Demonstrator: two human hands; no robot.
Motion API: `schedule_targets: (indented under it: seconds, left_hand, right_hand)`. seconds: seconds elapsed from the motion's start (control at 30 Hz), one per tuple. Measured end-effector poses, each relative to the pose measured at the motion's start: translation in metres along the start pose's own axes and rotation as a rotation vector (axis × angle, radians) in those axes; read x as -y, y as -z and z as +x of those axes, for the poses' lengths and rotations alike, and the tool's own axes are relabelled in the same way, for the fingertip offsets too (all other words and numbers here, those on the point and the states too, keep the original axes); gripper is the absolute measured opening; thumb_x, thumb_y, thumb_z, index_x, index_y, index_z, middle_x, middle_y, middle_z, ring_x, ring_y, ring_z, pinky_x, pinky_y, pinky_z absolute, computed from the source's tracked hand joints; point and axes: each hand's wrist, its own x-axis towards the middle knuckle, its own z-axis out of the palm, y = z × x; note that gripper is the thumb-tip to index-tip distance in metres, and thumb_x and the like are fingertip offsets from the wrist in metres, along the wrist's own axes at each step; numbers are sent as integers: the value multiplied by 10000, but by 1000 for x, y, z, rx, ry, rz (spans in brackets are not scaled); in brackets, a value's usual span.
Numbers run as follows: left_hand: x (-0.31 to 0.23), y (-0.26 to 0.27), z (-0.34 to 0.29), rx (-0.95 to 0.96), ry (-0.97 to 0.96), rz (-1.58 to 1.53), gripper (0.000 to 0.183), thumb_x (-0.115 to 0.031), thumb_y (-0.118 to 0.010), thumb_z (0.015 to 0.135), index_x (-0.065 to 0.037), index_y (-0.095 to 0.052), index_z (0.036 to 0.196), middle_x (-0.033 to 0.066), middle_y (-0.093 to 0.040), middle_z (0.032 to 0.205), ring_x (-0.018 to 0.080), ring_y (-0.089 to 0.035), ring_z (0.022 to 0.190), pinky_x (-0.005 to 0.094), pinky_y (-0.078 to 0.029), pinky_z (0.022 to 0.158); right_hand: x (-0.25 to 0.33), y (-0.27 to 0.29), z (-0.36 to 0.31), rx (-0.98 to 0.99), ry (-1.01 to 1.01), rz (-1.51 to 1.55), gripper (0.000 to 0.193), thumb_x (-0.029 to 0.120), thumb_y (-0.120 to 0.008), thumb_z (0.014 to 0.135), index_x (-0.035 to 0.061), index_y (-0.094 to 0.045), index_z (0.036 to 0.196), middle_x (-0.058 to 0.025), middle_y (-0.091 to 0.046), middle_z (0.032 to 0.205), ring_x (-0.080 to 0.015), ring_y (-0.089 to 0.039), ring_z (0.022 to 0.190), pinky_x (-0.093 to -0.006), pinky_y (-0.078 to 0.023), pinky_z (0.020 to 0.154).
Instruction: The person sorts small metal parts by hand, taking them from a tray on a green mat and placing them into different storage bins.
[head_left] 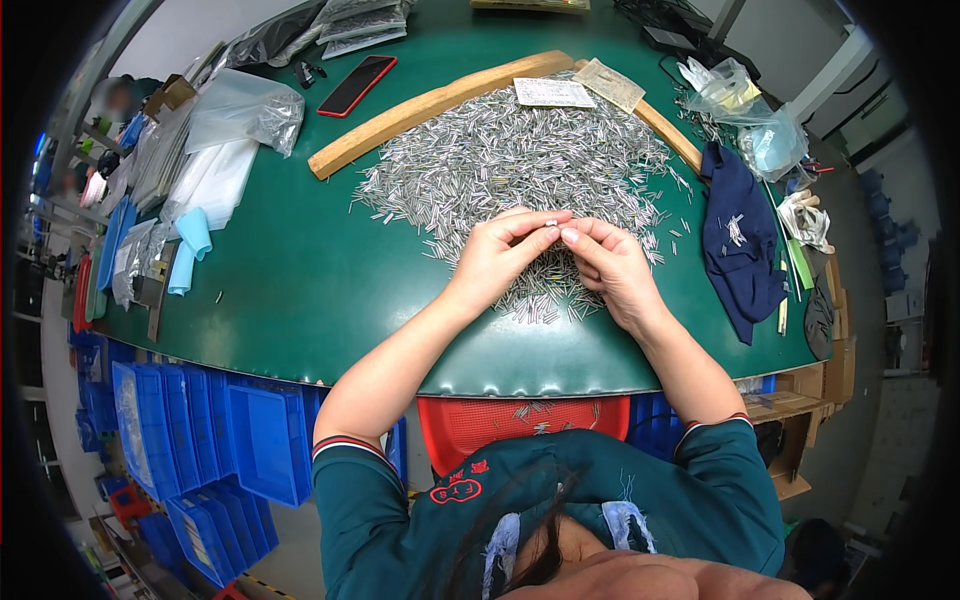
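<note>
Both my hands meet over the near part of a wide heap of small silvery metal pins (500,150) on the green table. My left hand (500,250) pinches a tiny light-coloured piece (551,223) between thumb and forefinger. From the other side, the thumb and forefinger of my right hand (612,265) close at the same spot, with the other fingers curled in. Whether the piece is one pin or several parts is too small to tell. Two paper slips, one white (553,93) and one tan (609,84), lie at the heap's far edge.
Wooden bars (430,105) border the heap's far side. A red-edged phone (357,85) and clear plastic bags (245,115) lie at the left. On the right are a dark blue cloth (740,240) and more bags. A red basket (440,430) sits below the table edge, blue bins (265,440) lower left.
</note>
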Motion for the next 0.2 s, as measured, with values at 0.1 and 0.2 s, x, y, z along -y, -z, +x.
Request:
schedule_targets:
  seconds: [0.1, 0.2]
  left_hand:
    - [-7, 1, -1, -1, -57, 154, 230, -126, -584, 833, -69, -631, 1051, 59, -618, 854, 135, -569, 796, 234, -434, 729]
    - [-10, 3, -4, 4, -205, 484, 240, -110, -571, 838, -84, -620, 1071, 84, -631, 910, 186, -589, 845, 284, -448, 788]
  right_hand:
    - [-1, 2, 0, -5, 0, -10, 197, 230, -593, 844, 62, -583, 946, 104, -422, 591, 26, -284, 452, -154, -175, 394]
    - [-2, 1, 0, -10, 6, -78, 223, 247, -617, 827, 63, -584, 950, 104, -430, 589, 27, -284, 449, -153, -180, 391]
